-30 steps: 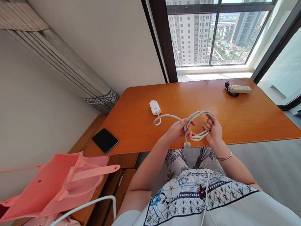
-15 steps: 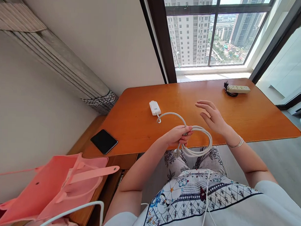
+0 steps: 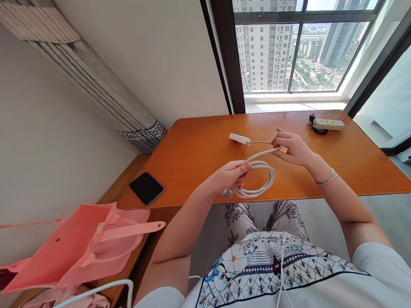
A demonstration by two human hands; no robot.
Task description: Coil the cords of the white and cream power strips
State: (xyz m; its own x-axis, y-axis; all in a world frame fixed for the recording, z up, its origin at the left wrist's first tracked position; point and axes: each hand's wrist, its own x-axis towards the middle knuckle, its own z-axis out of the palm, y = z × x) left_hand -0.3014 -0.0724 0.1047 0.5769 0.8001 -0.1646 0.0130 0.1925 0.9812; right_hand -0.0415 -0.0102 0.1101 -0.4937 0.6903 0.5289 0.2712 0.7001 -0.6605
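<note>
My left hand (image 3: 232, 174) is closed around a coiled white cable (image 3: 271, 178), whose loops hang to the right of my fingers over the table's near edge. A plug (image 3: 227, 193) dangles just below that hand. My right hand (image 3: 291, 147) pinches the free length of the same cable above and to the right of the coil. From my right fingers the cable runs left to a white power strip (image 3: 239, 138), which lies on the brown table (image 3: 192, 149). The features on the white strip's top are too small to make out.
A black phone (image 3: 146, 188) lies at the table's left corner. Beside it on the lower left is an open pink bag (image 3: 87, 248). A beige power strip (image 3: 329, 124) with a black cord rests at the far right, near the window (image 3: 296, 54).
My right hand has gone from open and empty to gripping the cable. The white power strip has slid right and turned sideways. The coil and my left hand have shifted left.
</note>
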